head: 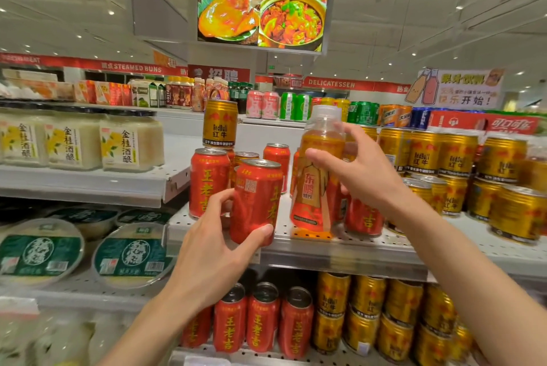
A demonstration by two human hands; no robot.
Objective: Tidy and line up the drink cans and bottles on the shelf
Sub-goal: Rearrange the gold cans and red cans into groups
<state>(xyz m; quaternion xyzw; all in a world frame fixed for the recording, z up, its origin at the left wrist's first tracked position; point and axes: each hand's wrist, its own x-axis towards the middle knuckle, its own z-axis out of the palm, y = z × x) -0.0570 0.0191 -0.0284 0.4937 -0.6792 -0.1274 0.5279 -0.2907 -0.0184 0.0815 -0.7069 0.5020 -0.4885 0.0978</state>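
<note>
Left hand (217, 243) wrapped round red can (256, 203), tilted at front edge of perforated shelf (370, 243). Right hand (359, 171) gripping orange bottle (316, 176) just beside, base on shelf.

left grip (219, 235) curled, right grip (359, 170) pinching

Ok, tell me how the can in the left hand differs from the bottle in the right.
The can is red metal with a pull-tab top; the bottle is clear plastic with amber drink and a pale cap. The bottle is taller. The can tilts, off the shelf; the bottle's base looks on it. Each is held.
</note>
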